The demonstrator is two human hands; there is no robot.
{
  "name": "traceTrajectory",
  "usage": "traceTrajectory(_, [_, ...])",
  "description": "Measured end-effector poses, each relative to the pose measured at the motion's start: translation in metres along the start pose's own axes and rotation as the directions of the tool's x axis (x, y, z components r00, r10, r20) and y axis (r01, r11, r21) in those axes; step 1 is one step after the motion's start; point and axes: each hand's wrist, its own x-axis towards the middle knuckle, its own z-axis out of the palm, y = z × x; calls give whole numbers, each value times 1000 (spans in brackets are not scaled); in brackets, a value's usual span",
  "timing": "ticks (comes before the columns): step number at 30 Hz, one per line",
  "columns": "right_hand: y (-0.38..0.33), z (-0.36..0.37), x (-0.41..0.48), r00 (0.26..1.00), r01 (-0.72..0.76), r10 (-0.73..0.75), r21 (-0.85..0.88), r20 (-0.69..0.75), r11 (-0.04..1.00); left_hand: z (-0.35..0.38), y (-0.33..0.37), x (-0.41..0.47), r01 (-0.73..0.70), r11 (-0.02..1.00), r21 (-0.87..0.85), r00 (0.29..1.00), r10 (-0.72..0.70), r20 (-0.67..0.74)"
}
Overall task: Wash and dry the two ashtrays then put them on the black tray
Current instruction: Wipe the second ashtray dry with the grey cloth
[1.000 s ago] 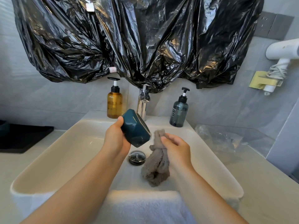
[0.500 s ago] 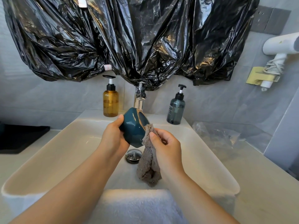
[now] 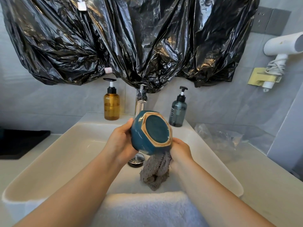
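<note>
Teal ashtray was up over the sink, base facing me. Left hand curled round its side, right hand bunching a grey cloth against its lower edge. Glazed ceramic, so probably hefty, slick when wet and chippable; I'd grip the faceted walls. Black tray sat far left on the counter.

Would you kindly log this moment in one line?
left hand: grips ashtray, base toward camera | right hand: holds grey cloth against it | over sink
</note>
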Motion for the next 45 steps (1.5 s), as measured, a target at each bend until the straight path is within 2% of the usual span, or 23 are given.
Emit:
traceTrajectory(3, [-3, -7, 11, 1000, -26, 26, 23, 2, 999, 0, 0, -1, -9, 999, 47, 1000, 8, 21])
traceTrajectory(6, [-4, -27, 26, 999, 45, -45, -9, -8, 999, -1, 1, 1, -11, 996, 84, 999, 15, -51])
traceTrajectory(10, [-35, -52, 14, 981, 183, -188, 75, 58, 980, -4, 0, 6, -12, 993, 121, 994, 25, -103])
traceTrajectory(12, [-46, -62, 14, 949, 299, -295, -14, 108, 954, -5, 0, 8, -16, 990, 138, 992, 32, -118])
traceTrajectory(13, [-48, -66, 17, 931, 361, -345, -156, 120, 920, -5, -1, 9, -12, 989, 146, 992, 31, -124])
traceTrajectory(14, [-49, -71, 19, 921, 389, -365, -361, 134, 848, -5, -2, 9, -7, 988, 151, 992, 26, -127])
traceTrajectory(16, [-43, -82, 25, 928, 328, -338, -774, 157, 541, -5, -3, 8, 1, 987, 158, 991, 20, -130])
traceTrajectory(17, [-38, -87, 25, 927, 306, -330, -864, 176, 399, -4, -3, 8, 4, 987, 161, 991, 17, -133])
traceTrajectory(18, [-34, -91, 22, 917, 323, -336, -893, 214, 314, -4, -4, 8, 7, 986, 164, 990, 15, -137])
traceTrajectory(20, [-28, -95, 13, 883, 437, -299, -865, 361, 245, -3, -4, 9, 9, 984, 179, 990, 17, -142])
traceTrajectory(23, [-15, -94, -1, 851, 521, -92, -814, 516, 256, -4, -5, 10, 14, 980, 197, 990, 14, -139])
traceTrajectory(25, [-5, -91, 0, 869, 487, -5, -855, 494, 179, -5, -5, 9, 21, 979, 204, 990, 8, -144])
traceTrajectory(27, [2, -86, 6, 914, 405, 7, -913, 406, 44, -6, -4, 8, 33, 978, 204, 988, -2, -153])
traceTrajectory(29, [2, -82, 7, 945, 326, 19, -945, 326, -14, -6, -4, 7, 40, 978, 204, 987, -7, -160])
traceTrajectory(30, [0, -80, 8, 948, 316, 30, -949, 316, 13, -7, -3, 7, 41, 978, 204, 987, -8, -161])
traceTrajectory(31, [0, -81, 10, 948, 314, 23, -943, 319, 113, -6, -4, 7, 42, 977, 207, 987, -8, -160])
traceTrajectory(33, [-3, -87, 14, 952, 272, 7, -859, 305, 434, -5, -4, 6, 44, 975, 216, 987, -9, -161])
traceTrajectory(35, [-8, -92, 14, 965, 226, -49, -724, 258, 652, -4, -4, 5, 46, 974, 223, 988, -12, -155])
traceTrajectory(37, [-15, -94, 9, 943, 333, -255, -646, 214, 687, -4, -4, 5, 44, 974, 224, 989, -12, -145])
traceTrajectory(39, [-22, -87, 1, 864, 475, -474, -592, 172, 651, -4, -4, 4, 40, 975, 218, 991, -11, -133])
traceTrajectory(40, [-26, -81, -4, 836, 516, -528, -547, 150, 660, -3, -4, 4, 38, 976, 213, 992, -11, -123])
traceTrajectory(43, [-27, -60, -11, 833, 538, -538, -412, 128, 736, -1, -4, 2, 28, 978, 208, 996, -10, -90])
traceTrajectory(45, [-18, -47, -12, 848, 516, -518, -407, 117, 753, 2, -5, 0, 19, 978, 206, 998, -5, -68])
